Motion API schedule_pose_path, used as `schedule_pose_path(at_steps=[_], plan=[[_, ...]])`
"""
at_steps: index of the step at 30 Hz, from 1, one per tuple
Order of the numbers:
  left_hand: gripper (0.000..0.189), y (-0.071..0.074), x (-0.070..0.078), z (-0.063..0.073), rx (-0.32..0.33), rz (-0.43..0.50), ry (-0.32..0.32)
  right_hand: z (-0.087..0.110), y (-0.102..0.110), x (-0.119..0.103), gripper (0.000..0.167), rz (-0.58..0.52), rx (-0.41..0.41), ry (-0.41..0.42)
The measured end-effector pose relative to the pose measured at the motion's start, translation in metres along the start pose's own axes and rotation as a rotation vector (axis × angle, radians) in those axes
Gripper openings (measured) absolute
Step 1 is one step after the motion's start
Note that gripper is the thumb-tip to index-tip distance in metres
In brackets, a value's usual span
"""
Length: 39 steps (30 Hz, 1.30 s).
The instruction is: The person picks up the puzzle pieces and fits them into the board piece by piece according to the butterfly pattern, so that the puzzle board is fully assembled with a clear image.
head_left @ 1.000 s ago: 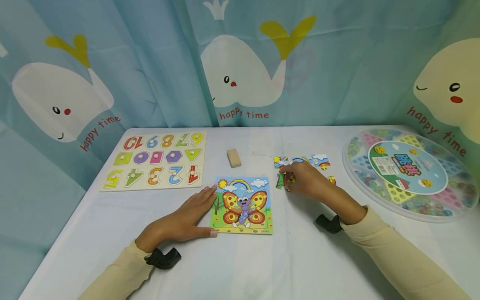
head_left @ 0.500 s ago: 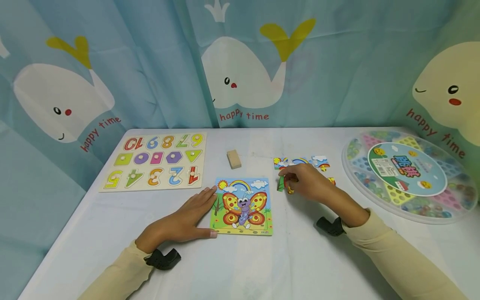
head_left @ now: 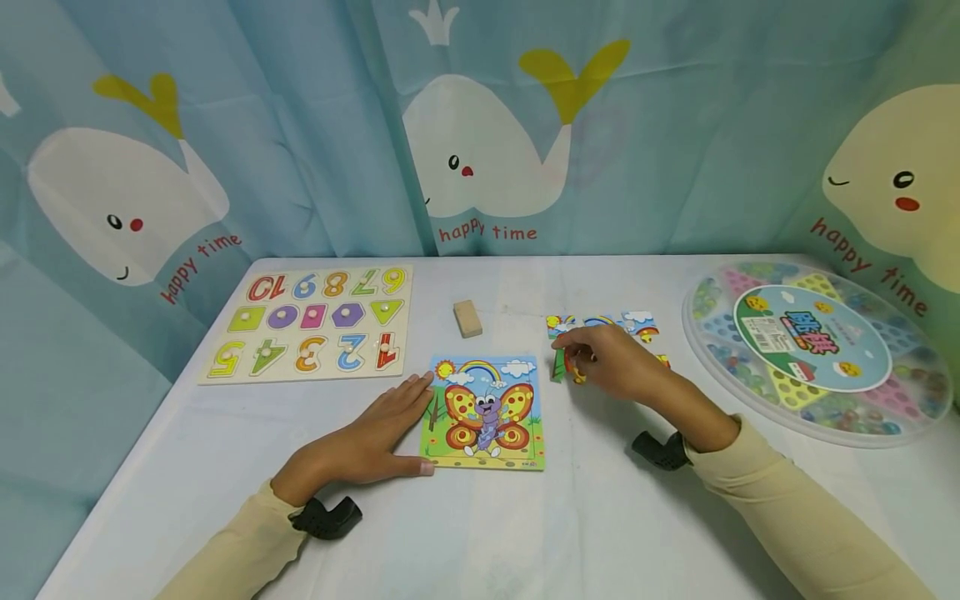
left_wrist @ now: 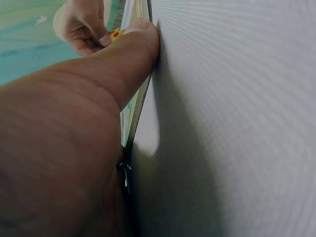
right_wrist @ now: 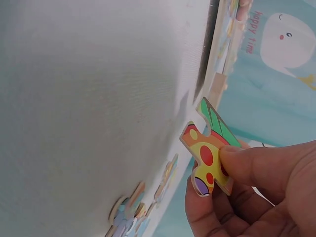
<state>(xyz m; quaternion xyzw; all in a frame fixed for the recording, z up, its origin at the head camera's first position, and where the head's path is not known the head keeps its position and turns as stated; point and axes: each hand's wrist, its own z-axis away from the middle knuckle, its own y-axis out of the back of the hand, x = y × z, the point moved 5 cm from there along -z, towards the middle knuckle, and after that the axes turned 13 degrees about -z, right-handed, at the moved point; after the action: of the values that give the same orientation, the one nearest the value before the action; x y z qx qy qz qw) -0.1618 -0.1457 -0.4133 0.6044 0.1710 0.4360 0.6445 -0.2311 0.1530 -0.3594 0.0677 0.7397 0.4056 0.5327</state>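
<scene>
My right hand (head_left: 615, 362) pinches a jigsaw piece (right_wrist: 206, 157) between thumb and fingers. The right wrist view shows the piece's green strip, yellow patch with red dots and purple corner, tilted above the table. In the head view the hand covers much of it. A square butterfly puzzle board (head_left: 487, 412) lies flat in front of me. My left hand (head_left: 367, 437) rests at its left side, fingers extended, with the fingertips at the left edge and the thumb at the lower left corner. More jigsaw pieces (head_left: 639, 320) lie behind my right hand, partly hidden by it.
A wooden number-and-shape board (head_left: 311, 323) lies at the back left, with a small wooden block (head_left: 468, 318) to its right. On the far right sits a round, clear-lidded marble game box (head_left: 817, 342). A whale-print curtain (head_left: 675, 150) hangs behind the table.
My right hand stays over the same spot with the jigsaw piece in its pinch, shifting only slightly. The left hand has kept its place at the board's edge.
</scene>
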Motion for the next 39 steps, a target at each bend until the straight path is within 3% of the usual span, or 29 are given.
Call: schedule_pose_path(at_steps=[9, 19, 25, 33, 39], plan=[[0.1, 0.0, 0.0, 0.001, -0.003, 0.016, 0.002, -0.005, -0.005, -0.01, 0.031, -0.072, 0.013, 0.043], [0.099, -0.001, 0.001, 0.001, 0.001, 0.013, 0.001, -0.014, -0.015, -0.024, 0.026, -0.106, -0.005, 0.024], [0.098, 0.001, 0.002, 0.002, -0.003, -0.005, -0.001, -0.019, -0.025, -0.038, 0.026, -0.134, -0.034, 0.062], [0.096, -0.001, 0.005, 0.001, -0.014, -0.042, -0.014, -0.023, -0.041, -0.044, 0.024, -0.127, -0.098, 0.006], [0.096, 0.001, 0.005, 0.001, -0.011, -0.037, -0.02, -0.028, -0.05, -0.051, 0.025, -0.161, -0.123, 0.021]])
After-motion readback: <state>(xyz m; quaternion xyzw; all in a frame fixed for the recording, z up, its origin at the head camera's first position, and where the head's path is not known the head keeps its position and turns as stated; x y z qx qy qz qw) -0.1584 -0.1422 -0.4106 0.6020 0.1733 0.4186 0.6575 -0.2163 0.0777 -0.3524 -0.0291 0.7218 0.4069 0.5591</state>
